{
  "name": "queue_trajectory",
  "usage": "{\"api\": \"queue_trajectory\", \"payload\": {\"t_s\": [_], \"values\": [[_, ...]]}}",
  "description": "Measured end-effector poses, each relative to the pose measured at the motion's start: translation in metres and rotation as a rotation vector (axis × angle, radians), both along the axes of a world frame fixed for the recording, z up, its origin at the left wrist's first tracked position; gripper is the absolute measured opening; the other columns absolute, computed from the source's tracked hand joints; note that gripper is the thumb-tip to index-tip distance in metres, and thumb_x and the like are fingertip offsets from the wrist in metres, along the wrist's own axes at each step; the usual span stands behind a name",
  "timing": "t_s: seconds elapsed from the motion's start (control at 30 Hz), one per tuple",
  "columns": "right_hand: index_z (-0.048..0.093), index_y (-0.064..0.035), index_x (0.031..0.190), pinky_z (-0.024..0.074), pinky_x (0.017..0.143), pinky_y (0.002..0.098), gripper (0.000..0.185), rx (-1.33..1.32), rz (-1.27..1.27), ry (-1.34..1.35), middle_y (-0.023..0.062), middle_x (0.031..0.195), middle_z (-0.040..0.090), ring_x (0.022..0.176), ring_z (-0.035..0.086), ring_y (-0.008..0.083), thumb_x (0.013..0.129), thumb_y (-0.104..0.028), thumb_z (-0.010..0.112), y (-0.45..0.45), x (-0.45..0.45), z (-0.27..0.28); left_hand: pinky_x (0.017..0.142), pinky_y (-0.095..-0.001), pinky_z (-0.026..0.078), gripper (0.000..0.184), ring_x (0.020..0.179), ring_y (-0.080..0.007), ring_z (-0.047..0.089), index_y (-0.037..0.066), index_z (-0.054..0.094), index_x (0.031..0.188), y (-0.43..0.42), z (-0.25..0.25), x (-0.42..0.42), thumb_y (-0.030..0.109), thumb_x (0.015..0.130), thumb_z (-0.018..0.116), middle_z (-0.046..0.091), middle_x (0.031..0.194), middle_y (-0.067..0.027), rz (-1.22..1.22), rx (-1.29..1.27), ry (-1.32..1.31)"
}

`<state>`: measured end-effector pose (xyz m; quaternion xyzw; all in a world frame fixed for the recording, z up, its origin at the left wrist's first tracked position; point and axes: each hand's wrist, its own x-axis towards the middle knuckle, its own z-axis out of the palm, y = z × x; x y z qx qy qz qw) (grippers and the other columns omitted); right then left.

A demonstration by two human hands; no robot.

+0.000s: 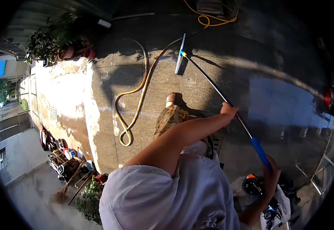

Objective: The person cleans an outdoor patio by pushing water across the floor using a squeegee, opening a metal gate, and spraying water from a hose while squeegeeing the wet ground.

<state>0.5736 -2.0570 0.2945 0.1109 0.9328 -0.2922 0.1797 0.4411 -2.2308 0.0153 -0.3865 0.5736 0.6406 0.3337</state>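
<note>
left hand [228, 110] wraps the pole [213, 84] midway; right hand [273, 168] closes on the blue handle [260, 150] at its near end.
the squeegee [180, 53] sits at the pole's far end, blade down on the damp-looking floor [159, 89]. the hands are spread apart, probably so one steers while the other gives leverage. a yellow hose [151, 69] runs close by the blade; whether they touch can't be told. no brand or writing is readable.
</note>
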Motion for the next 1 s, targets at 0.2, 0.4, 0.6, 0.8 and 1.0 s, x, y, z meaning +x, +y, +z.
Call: {"api": "queue_trajectory", "payload": {"t_s": [0.2, 0.4, 0.6, 0.8, 1.0], "values": [[0.058, -0.0097, 0.120, 0.0497, 0.076, 0.0374, 0.036, -0.080, 0.210, -0.068, 0.0184, 0.103, 0.065, 0.087, 0.065, 0.0331, 0.084, -0.007, 0.061, -0.108, -0.062, -0.085, 0.050, -0.0322, 0.053, 0.037, 0.059, -0.0189, 0.063, -0.002, 0.047, 0.096, -0.157, -0.090, -0.036, 0.024, 0.082, 0.070, 0.061, 0.072, -0.0109, 0.171, -0.125, 0.139], [0.049, -0.0186, 0.132, 0.0501, 0.077, 0.0410, 0.051, 0.000, 0.388, -0.268, 0.0175, 0.107, 0.063, 0.089, 0.063, 0.0358, 0.084, -0.013, 0.063, -0.243, -0.143, -0.145, 0.066, -0.0325, 0.051, 0.050, 0.071, -0.0187, 0.064, -0.002, 0.053, 0.120, -0.358, -0.129, -0.090, 0.042, 0.096, 0.046, 0.068, 0.088, -0.0107, -0.125, -0.022, 0.190], [0.041, -0.0247, 0.139, 0.0491, 0.073, 0.0418, 0.067, -0.048, 0.498, -0.319, 0.0183, 0.099, 0.063, 0.080, 0.062, 0.0359, 0.079, -0.015, 0.067, -0.349, -0.221, -0.214, 0.063, -0.0333, 0.051, 0.036, 0.067, -0.0187, 0.064, 0.000, 0.063, 0.104, -0.547, -0.251, -0.100, 0.032, 0.093, 0.052, 0.067, 0.078, -0.0119, -0.038, -0.400, 0.092], [0.037, -0.0254, 0.142, 0.0486, 0.063, 0.0386, 0.072, -0.058, 0.511, -0.313, 0.0212, 0.105, 0.062, 0.073, 0.062, 0.0381, 0.078, -0.006, 0.062, -0.425, -0.311, -0.313, 0.078, -0.0386, 0.050, 0.039, 0.090, -0.0288, 0.064, 0.011, 0.065, 0.106, -0.693, -0.347, -0.106, 0.042, 0.084, 0.058, 0.067, 0.093, -0.0146, -0.201, -0.799, -0.051], [0.038, -0.0141, 0.138, 0.0482, 0.067, 0.0405, 0.064, -0.152, 0.428, -0.455, 0.0195, 0.096, 0.061, 0.079, 0.062, 0.0331, 0.080, -0.011, 0.064, -0.469, -0.361, -0.402, 0.077, -0.0398, 0.050, 0.035, 0.090, -0.0325, 0.064, 0.007, 0.064, 0.099, -0.735, -0.425, -0.149, 0.039, 0.086, 0.058, 0.068, 0.093, -0.0156, -0.260, -0.791, 0.053]]}}
